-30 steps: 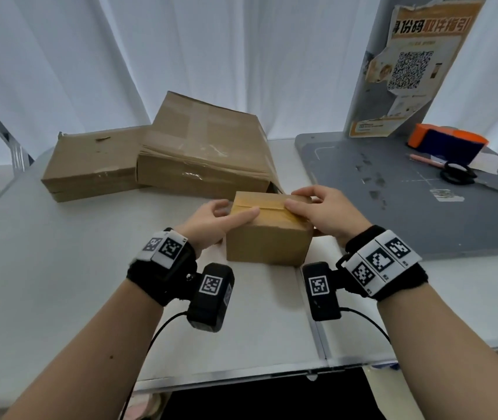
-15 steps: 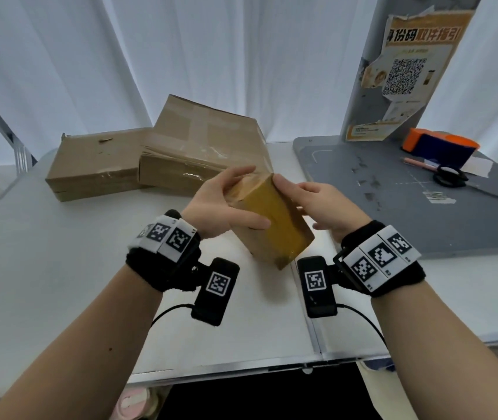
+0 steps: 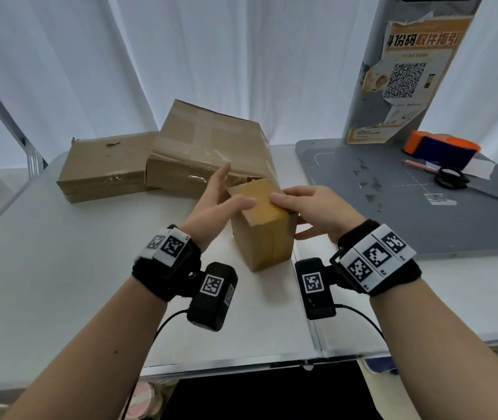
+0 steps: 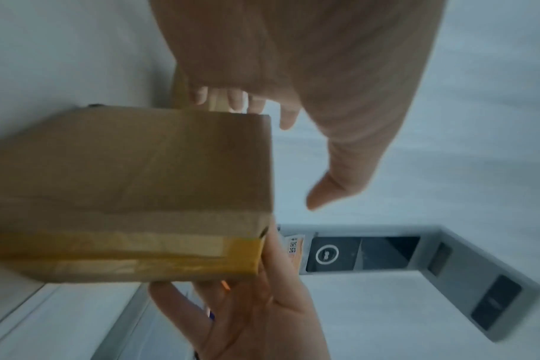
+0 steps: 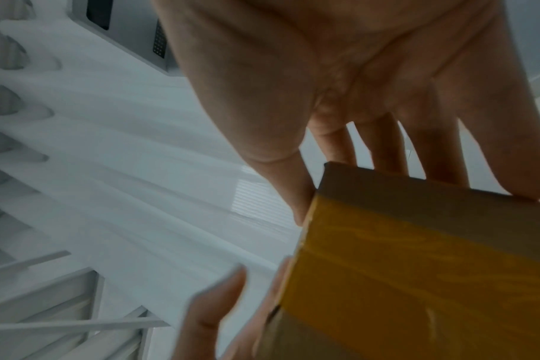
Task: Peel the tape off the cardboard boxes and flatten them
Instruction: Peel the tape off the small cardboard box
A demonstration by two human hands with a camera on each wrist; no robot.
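Note:
A small cardboard box (image 3: 263,237) stands on end at the middle of the white table (image 3: 59,268). A band of yellowish tape (image 3: 267,212) runs over its top face and down the front. My left hand (image 3: 229,192) is at the box's upper left, with straight fingers behind it and the thumb near the top edge. My right hand (image 3: 290,216) holds the box's upper right corner between thumb and fingers. The left wrist view shows the box (image 4: 139,182) and its tape (image 4: 139,246). In the right wrist view the taped corner (image 5: 416,255) sits between the thumb and fingers.
Two larger taped boxes lie behind: a flat one (image 3: 105,171) and a tilted one (image 3: 211,144). A grey cutting mat (image 3: 393,207) on the right carries scissors (image 3: 451,178), a pink pen (image 3: 420,165) and an orange-and-blue object (image 3: 442,150). The table's front edge (image 3: 241,359) is near me.
The small box lay flat on the table, was lifted and tilted between both hands, and now stands on end. The left fingers have straightened.

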